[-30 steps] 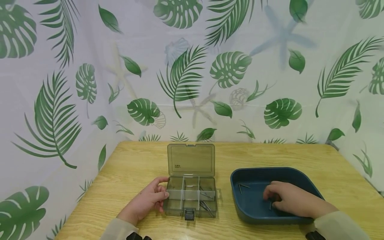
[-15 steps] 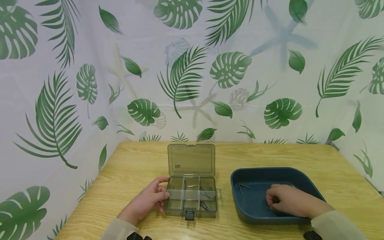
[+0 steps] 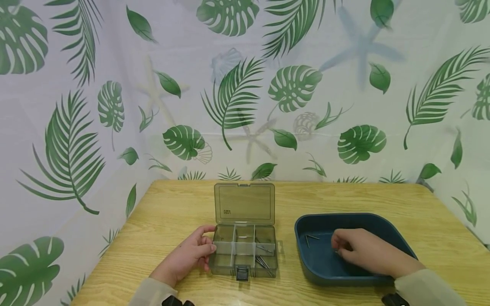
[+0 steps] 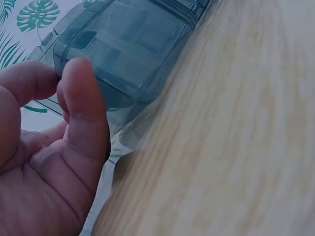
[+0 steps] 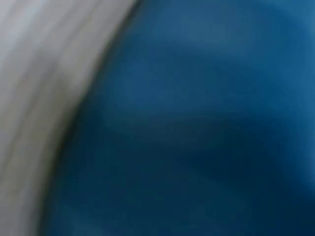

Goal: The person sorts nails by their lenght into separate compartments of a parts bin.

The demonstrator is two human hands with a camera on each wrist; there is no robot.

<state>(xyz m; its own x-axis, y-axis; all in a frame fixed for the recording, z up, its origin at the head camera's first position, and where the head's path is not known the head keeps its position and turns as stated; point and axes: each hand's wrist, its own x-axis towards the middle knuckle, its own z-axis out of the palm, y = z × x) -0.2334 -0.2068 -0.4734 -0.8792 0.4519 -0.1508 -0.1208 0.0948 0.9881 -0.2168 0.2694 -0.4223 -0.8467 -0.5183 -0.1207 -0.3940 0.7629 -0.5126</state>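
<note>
A smoky clear compartment box (image 3: 223, 265) stands on the table with its lid (image 3: 245, 204) raised. My left hand (image 3: 191, 253) grips its left side, thumb on the rim; the left wrist view has the hand (image 4: 54, 152) curled at the box's (image 4: 123, 54) corner. Several thin nails (image 3: 263, 262) lie in the front right compartment, with more in the one behind. My right hand (image 3: 361, 251), fingers curled, is over the dark blue tray (image 3: 306, 267) and pinches a nail, mostly hidden by the fingers. Two nails (image 3: 311, 238) lie at the tray's left. The right wrist view is blurred.
The wooden table (image 3: 183, 199) runs back to a leaf-print cloth (image 3: 245, 106) hung behind it. A strip of tabletop separates the box from the tray. The tray's raised wall (image 3: 344, 280) stands between the right forearm and the tray floor.
My right hand closed over a nail on the tray floor, then came up and slightly left; the nail no longer lies there. The left hand and box have stayed put.
</note>
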